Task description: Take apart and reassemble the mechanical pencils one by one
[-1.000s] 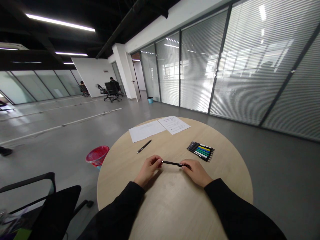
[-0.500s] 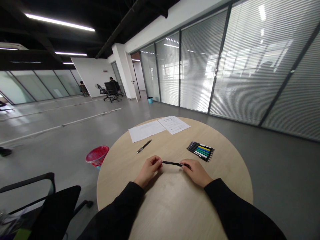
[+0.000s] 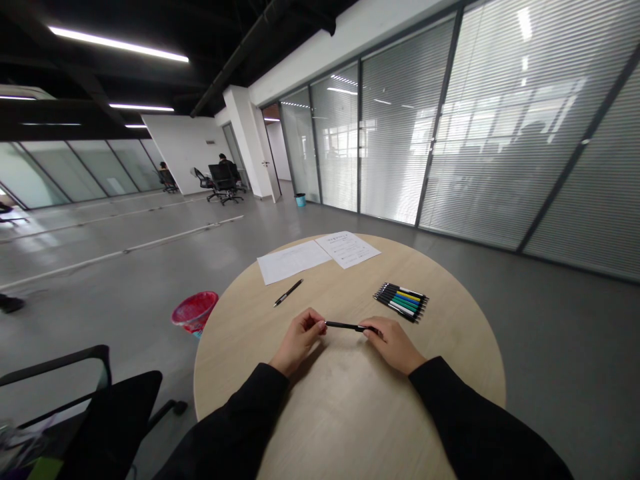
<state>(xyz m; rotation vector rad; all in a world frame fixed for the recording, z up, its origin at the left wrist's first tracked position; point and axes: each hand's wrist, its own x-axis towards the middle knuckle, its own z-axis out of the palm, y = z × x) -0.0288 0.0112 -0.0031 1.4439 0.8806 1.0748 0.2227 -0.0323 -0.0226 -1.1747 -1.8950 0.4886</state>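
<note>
A black pen (image 3: 343, 325) lies crosswise between my two hands, just above the table near its middle. My left hand (image 3: 301, 337) pinches one end between thumb and fingers. The other end is gripped by my right hand (image 3: 391, 341), whose fingers hide that part of the pen. Beyond my right hand, a row of several pens (image 3: 401, 303) lies side by side, with white, yellow, blue and green barrels and black ends. A single black pen with a pale band (image 3: 289, 293) rests farther off, past my left hand.
Two paper sheets, one mostly blank (image 3: 294, 261) and one printed (image 3: 349, 250), lie at the far edge of the round wooden table (image 3: 345, 413). A red-lined bin (image 3: 195, 311) stands left on the floor, and a black chair (image 3: 107, 413) sits at the lower left.
My left hand has shifted very slightly up and right, with its end of the pen. My right hand and the other pens look unmoved.
</note>
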